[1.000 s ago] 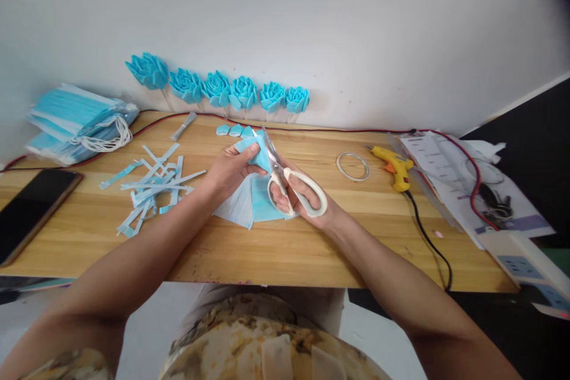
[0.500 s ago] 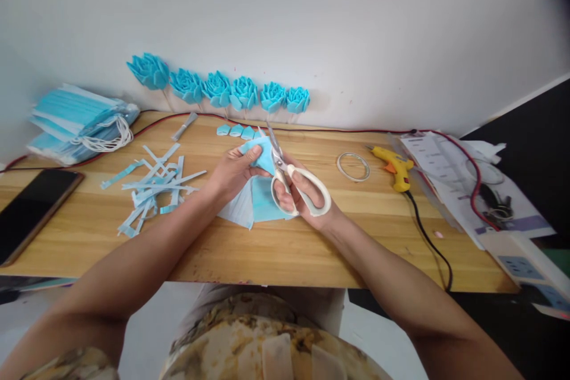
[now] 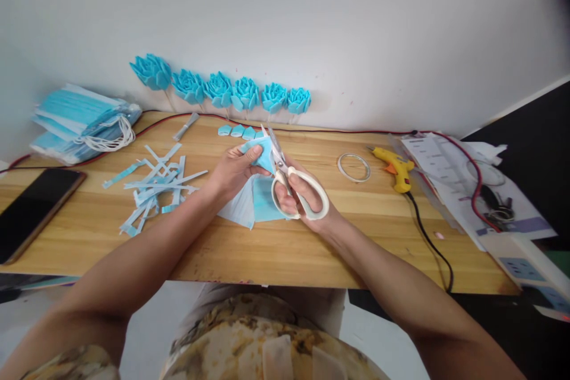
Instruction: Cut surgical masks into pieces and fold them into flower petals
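Note:
Pinched between the thumb and fingers of my left hand (image 3: 238, 169) is a light blue piece of mask fabric (image 3: 265, 156). My right hand (image 3: 307, 196) grips white-handled scissors (image 3: 314, 193), with fingers through the loops and blades pointing away from me. The blades meet the right edge of the fabric and look nearly closed. Under my hands lie flat blue and white mask fabric sheets (image 3: 269, 202). Just beyond the blades, several small folded blue petals (image 3: 237, 130) lie in a row.
Blue fabric flowers (image 3: 218, 90) on sticks lean along the wall. On the left are stacked masks (image 3: 80, 119), cut strips (image 3: 155, 187) and a phone (image 3: 38, 211). A tape roll (image 3: 353, 167), yellow glue gun (image 3: 396, 167), papers (image 3: 440, 160) and power strip (image 3: 523, 267) are on the right.
The scissor blades have drawn closer together at the fabric's edge, the handle loops moving slightly inward. My left hand keeps its pinch on the fabric.

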`<state>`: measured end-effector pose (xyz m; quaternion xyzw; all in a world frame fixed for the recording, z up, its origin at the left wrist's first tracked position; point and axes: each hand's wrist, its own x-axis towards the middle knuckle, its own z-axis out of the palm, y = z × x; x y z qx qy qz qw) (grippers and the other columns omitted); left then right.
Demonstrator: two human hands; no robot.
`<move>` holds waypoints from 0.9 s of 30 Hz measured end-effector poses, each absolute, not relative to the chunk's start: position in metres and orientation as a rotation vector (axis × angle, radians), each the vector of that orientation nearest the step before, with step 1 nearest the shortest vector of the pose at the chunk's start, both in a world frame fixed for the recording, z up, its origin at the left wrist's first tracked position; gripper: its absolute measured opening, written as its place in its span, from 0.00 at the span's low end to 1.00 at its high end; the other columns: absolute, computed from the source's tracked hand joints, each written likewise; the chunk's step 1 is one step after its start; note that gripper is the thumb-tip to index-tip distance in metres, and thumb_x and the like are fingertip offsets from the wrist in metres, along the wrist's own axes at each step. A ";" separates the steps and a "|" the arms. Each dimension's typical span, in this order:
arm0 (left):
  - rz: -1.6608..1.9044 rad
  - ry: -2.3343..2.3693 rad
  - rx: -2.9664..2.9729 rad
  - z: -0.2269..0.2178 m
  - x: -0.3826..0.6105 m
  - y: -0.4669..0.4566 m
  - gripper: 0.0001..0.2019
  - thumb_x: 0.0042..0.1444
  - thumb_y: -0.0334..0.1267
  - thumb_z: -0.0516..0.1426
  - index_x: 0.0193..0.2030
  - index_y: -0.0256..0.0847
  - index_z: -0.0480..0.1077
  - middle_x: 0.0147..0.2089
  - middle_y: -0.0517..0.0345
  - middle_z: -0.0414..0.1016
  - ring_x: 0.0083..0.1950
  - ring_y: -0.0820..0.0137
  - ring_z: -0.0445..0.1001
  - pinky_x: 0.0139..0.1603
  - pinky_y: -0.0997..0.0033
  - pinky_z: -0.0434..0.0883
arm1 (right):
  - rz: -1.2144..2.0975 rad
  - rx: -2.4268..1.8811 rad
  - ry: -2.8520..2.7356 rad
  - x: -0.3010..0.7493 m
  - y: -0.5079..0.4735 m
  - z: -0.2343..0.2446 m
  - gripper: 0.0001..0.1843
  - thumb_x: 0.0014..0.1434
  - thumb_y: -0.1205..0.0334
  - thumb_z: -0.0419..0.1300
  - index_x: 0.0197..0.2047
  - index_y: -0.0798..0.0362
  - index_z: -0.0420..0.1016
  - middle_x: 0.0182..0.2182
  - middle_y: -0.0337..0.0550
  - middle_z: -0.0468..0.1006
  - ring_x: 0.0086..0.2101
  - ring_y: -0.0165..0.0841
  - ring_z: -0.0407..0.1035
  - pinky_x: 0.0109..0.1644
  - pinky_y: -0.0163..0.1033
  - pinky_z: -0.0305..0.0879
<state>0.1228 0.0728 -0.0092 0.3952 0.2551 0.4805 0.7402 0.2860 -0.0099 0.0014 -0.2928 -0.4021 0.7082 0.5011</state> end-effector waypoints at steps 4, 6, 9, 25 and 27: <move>1.065 0.596 0.857 -0.011 0.123 0.073 0.19 0.38 0.47 0.76 0.29 0.36 0.79 0.27 0.60 0.80 0.27 0.75 0.77 0.29 0.77 0.79 | 1.684 -0.713 -0.996 0.285 -0.011 0.001 0.30 0.59 0.45 0.67 0.59 0.48 0.66 0.25 0.31 0.68 0.19 0.22 0.53 0.18 0.30 0.47; 1.068 0.631 0.852 -0.012 0.123 0.074 0.20 0.38 0.48 0.76 0.30 0.35 0.79 0.28 0.60 0.80 0.28 0.74 0.78 0.29 0.76 0.79 | 1.644 -0.704 -1.023 0.286 -0.011 0.001 0.23 0.60 0.45 0.67 0.51 0.48 0.69 0.25 0.32 0.68 0.18 0.22 0.52 0.18 0.30 0.46; 1.090 0.663 0.843 -0.012 0.122 0.076 0.20 0.38 0.48 0.76 0.30 0.35 0.78 0.27 0.60 0.79 0.28 0.72 0.78 0.28 0.75 0.79 | 1.567 -0.679 -1.059 0.292 -0.009 0.004 0.16 0.62 0.46 0.65 0.44 0.47 0.69 0.25 0.33 0.69 0.18 0.22 0.52 0.18 0.31 0.45; 1.073 0.683 0.917 -0.016 0.119 0.079 0.17 0.45 0.44 0.74 0.33 0.37 0.76 0.26 0.64 0.77 0.25 0.75 0.77 0.23 0.78 0.75 | 0.361 -1.862 -1.805 0.361 0.030 0.011 0.37 0.60 0.60 0.62 0.71 0.51 0.59 0.41 0.47 0.82 0.39 0.42 0.75 0.43 0.45 0.67; 1.048 0.695 0.935 -0.015 0.120 0.077 0.16 0.46 0.44 0.73 0.32 0.37 0.75 0.25 0.64 0.76 0.24 0.76 0.75 0.21 0.79 0.72 | 0.170 -2.083 -1.995 0.373 0.032 0.011 0.37 0.60 0.63 0.60 0.71 0.54 0.60 0.45 0.53 0.83 0.43 0.47 0.76 0.45 0.46 0.68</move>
